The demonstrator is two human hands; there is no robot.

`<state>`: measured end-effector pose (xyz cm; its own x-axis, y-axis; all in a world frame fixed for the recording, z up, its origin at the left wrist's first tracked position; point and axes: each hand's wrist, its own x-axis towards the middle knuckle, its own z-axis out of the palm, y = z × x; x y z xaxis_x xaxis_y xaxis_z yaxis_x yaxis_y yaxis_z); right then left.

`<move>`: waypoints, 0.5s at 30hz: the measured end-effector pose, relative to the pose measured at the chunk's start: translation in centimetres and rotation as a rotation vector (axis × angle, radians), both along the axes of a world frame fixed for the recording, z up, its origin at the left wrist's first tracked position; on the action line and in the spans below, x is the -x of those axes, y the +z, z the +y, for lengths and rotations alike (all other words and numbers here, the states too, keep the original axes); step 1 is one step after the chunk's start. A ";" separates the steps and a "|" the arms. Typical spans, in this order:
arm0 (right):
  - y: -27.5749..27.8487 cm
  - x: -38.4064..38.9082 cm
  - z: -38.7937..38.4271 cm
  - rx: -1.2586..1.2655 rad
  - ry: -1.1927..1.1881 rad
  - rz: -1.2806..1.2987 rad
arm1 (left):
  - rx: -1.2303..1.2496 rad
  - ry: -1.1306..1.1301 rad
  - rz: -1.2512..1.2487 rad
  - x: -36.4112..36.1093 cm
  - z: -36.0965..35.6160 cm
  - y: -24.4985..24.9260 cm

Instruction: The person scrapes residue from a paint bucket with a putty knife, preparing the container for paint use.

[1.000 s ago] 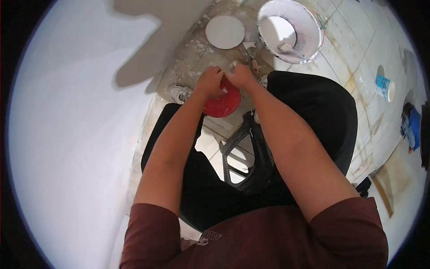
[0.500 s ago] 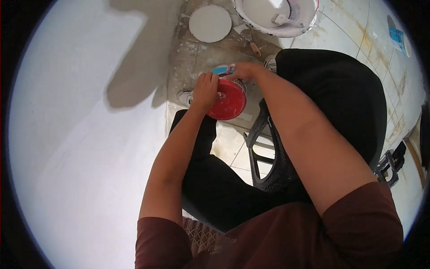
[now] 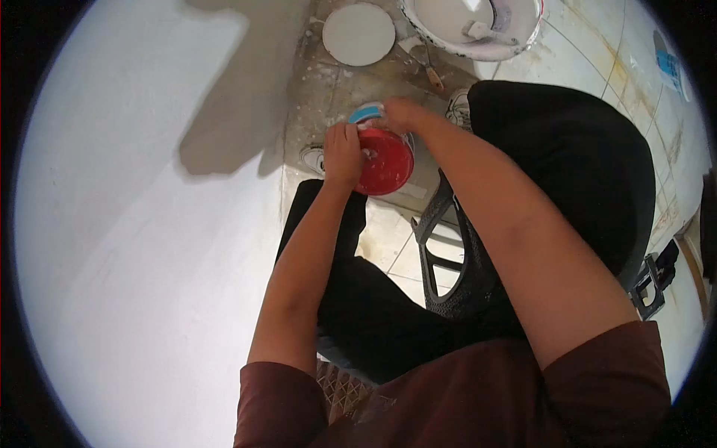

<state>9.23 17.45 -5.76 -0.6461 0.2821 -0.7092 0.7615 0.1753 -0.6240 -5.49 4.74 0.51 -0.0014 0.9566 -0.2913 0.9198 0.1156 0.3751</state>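
Note:
Between my knees is a small pail (image 3: 365, 114) with a blue-and-white side, and a round red lid or base (image 3: 390, 166) faces me, smudged white. My left hand (image 3: 343, 155) is closed over the red disc's left edge, fingers bent away from me. At the far rim, my right hand (image 3: 403, 114) is curled against the pail. Its fingertips are blurred and partly hidden, so what they pinch cannot be made out.
Beyond my hands lie a white round lid (image 3: 358, 34) and a wooden-handled scraper (image 3: 433, 77). A basin (image 3: 515, 51) of whitish liquid holds a brush (image 3: 478, 30). A white wall (image 3: 149, 284) rises at left. Under me is a black stool (image 3: 447, 263). A blue-labelled container (image 3: 667, 69) stands far right.
My right hand has shifted slightly, its fingers coming down to the rim. More of the blue side shows. The whole view has moved a little; my left hand keeps its hold.

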 end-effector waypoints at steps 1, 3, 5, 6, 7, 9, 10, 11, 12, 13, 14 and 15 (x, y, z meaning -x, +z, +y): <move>0.2 -0.1 0.3 0.014 0.023 -0.020 | -0.031 0.006 -0.008 -0.2 -0.2 0.1; 0.5 -0.3 0.3 0.007 0.015 -0.002 | -0.068 0.024 0.000 -0.5 -0.6 0.2; 0.6 -0.7 -1.1 -0.026 -0.053 0.064 | -0.070 0.046 0.024 -0.9 -1.7 0.7; 0.4 -1.1 -1.8 -0.032 -0.073 0.077 | -0.064 0.065 -0.001 -1.2 -2.0 1.0; 0.2 -1.3 -2.3 -0.043 -0.096 0.096 | -0.063 0.082 -0.019 -1.3 -2.0 1.5; 0.5 -1.1 -2.8 -0.033 -0.122 0.095 | -0.056 0.098 -0.039 -1.2 -2.4 1.8; 1.3 -1.4 -2.7 -0.014 -0.123 0.070 | -0.051 0.099 -0.047 -1.2 -2.8 1.7; 2.1 -1.5 -2.5 0.004 -0.122 0.043 | -0.047 0.101 -0.056 -1.3 -3.1 1.7; 2.2 -1.4 -2.5 -0.010 -0.093 0.031 | -0.045 0.098 -0.058 -1.1 -3.3 1.6; 2.4 -1.3 -2.7 -0.019 -0.066 0.022 | -0.040 0.094 -0.057 -1.1 -3.5 1.9; 2.4 -1.3 -2.7 -0.031 -0.040 0.014 | -0.037 0.088 -0.056 -1.1 -3.7 1.9; 1.6 -1.3 -2.8 -0.001 0.004 0.001 | -0.045 0.085 -0.060 -1.0 -3.7 2.0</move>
<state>10.50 14.64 -4.12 -0.6483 0.2799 -0.7080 0.7598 0.1793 -0.6249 -4.47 1.09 2.49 -0.0667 0.9660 -0.2496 0.8832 0.1736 0.4357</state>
